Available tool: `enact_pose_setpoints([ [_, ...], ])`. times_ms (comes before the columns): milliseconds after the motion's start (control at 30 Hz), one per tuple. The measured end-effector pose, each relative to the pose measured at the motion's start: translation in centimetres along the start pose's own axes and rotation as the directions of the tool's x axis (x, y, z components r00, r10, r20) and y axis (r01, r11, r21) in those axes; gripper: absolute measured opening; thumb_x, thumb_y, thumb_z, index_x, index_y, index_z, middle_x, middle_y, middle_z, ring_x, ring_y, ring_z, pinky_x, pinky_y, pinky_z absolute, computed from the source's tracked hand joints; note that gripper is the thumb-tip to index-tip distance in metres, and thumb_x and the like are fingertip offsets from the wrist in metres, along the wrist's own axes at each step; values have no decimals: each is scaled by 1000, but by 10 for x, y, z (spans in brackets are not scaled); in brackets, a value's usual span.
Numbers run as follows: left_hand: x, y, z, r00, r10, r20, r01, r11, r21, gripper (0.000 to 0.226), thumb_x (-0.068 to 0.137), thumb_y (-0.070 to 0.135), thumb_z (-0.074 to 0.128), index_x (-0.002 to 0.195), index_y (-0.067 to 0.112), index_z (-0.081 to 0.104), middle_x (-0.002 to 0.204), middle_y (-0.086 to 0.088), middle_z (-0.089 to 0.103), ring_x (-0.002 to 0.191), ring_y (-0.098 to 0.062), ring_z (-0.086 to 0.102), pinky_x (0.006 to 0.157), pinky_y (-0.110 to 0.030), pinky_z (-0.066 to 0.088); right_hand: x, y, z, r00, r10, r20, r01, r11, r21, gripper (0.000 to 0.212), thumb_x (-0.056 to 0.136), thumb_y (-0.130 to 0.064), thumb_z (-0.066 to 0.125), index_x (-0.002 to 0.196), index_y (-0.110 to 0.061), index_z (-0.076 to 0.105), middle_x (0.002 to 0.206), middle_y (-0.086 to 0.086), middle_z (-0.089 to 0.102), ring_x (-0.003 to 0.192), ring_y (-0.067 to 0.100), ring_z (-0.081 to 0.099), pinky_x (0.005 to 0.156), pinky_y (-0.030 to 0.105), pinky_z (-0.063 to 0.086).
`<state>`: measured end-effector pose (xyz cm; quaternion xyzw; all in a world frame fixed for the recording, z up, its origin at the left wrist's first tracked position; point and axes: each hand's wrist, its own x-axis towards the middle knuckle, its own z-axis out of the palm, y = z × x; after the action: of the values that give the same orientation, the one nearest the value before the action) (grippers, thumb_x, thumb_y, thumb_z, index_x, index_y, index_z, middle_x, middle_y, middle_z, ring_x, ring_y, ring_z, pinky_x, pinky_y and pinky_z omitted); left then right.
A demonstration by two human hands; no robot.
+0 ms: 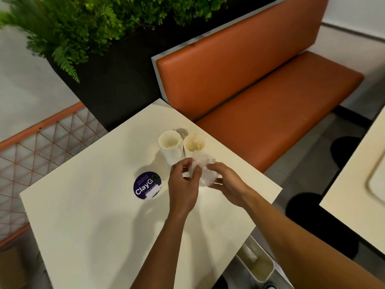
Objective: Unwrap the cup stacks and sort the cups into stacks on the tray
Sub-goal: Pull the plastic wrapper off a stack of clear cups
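Observation:
Two white paper cup stacks stand upright on the cream table [93, 215]: one [169, 146] on the left and one [193, 143] on the right, with a grey lid-like object [180, 131] behind them. In front of them I hold a third white cup stack [206, 178] wrapped in clear crinkled plastic [201, 161]. My left hand [182, 184] pinches the plastic at its top left. My right hand [226, 182] grips the stack's lower right side. No tray is visible on this table.
A round purple ClayGo sticker [147, 185] lies left of my hands. An orange bench [260, 101] runs along the table's far right side. A black planter [104, 80] with ferns stands behind. A second table [358, 195] is at right, and a white bin [257, 265] sits below the near edge.

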<state>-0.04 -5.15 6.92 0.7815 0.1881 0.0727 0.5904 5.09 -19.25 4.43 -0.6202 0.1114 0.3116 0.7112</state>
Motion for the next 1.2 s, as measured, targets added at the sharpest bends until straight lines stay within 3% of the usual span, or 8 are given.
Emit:
enact_pose_setpoints([
  [100, -20, 20, 13, 998, 28, 52, -29, 999, 20, 25, 97, 38, 67, 121, 36, 58, 122, 13, 61, 103, 1, 59, 66, -3, 48, -24, 2, -22, 1000, -22, -4, 22, 996, 82, 50, 92, -42, 66, 134, -16, 57, 137, 10, 58, 120, 36, 61, 107, 49, 53],
  [200, -42, 37, 32, 994, 33, 108, -36, 999, 26, 32, 97, 41, 66, 127, 31, 61, 124, 13, 63, 104, -3, 61, 63, 2, 45, -54, 2, -50, 1000, -18, -9, 19, 998, 61, 70, 75, -59, 69, 133, -20, 60, 139, 10, 58, 114, 35, 61, 91, 41, 54],
  [367, -87, 65, 77, 940, 106, 325, -139, 987, 82, 42, 95, 45, 66, 135, 32, 57, 133, 13, 58, 104, -2, 60, 67, -1, 48, -116, 16, -108, 992, -41, -116, 54, 992, 113, 61, 84, -61, 61, 132, -25, 59, 133, 8, 67, 120, 28, 66, 100, 44, 54],
  [467, -119, 79, 113, 851, 205, 484, -279, 957, 85, 60, 88, 62, 63, 141, 36, 50, 141, 16, 51, 119, -9, 58, 86, -13, 56, -161, 22, -142, 982, -84, -167, 126, 956, 264, 41, 103, -51, 45, 134, -27, 55, 127, 7, 73, 119, 30, 69, 107, 53, 51],
  [667, -181, 93, 183, 714, 300, 633, -454, 886, 91, 78, 85, 70, 65, 151, 44, 32, 153, 22, 41, 134, -8, 49, 110, -37, 50, -241, 22, -198, 945, -221, -240, 287, 914, 288, 62, 92, -60, 48, 145, -29, 49, 131, 3, 71, 119, 25, 69, 85, 44, 60],
  [833, -225, 110, 229, 665, 266, 698, -356, 934, -18, 97, 76, 79, 63, 158, 45, 23, 145, 35, 36, 131, 0, 45, 98, -14, 47, -297, 34, -248, 931, -231, -284, 306, 917, 257, 65, 91, -70, 55, 143, -32, 54, 136, 5, 69, 125, 28, 65, 106, 58, 49],
  [967, -250, 110, 261, 600, 250, 760, -404, 914, 19, 94, 75, 74, 72, 155, 42, 33, 140, 17, 59, 123, -8, 60, 100, -32, 56, -333, 51, -279, 894, -296, -335, 381, 897, 223, 74, 80, -49, 82, 143, -28, 52, 130, 7, 70, 120, 29, 68, 100, 60, 54],
  [1200, -289, 109, 286, 545, 226, 807, -391, 920, 6, 82, 70, 74, 75, 139, 36, 54, 119, 17, 71, 106, -5, 68, 91, -35, 60, -369, 63, -304, 807, -382, -451, 495, 854, 161, 61, 87, -12, 76, 140, -29, 51, 124, 2, 74, 114, 24, 71, 90, 46, 61],
])
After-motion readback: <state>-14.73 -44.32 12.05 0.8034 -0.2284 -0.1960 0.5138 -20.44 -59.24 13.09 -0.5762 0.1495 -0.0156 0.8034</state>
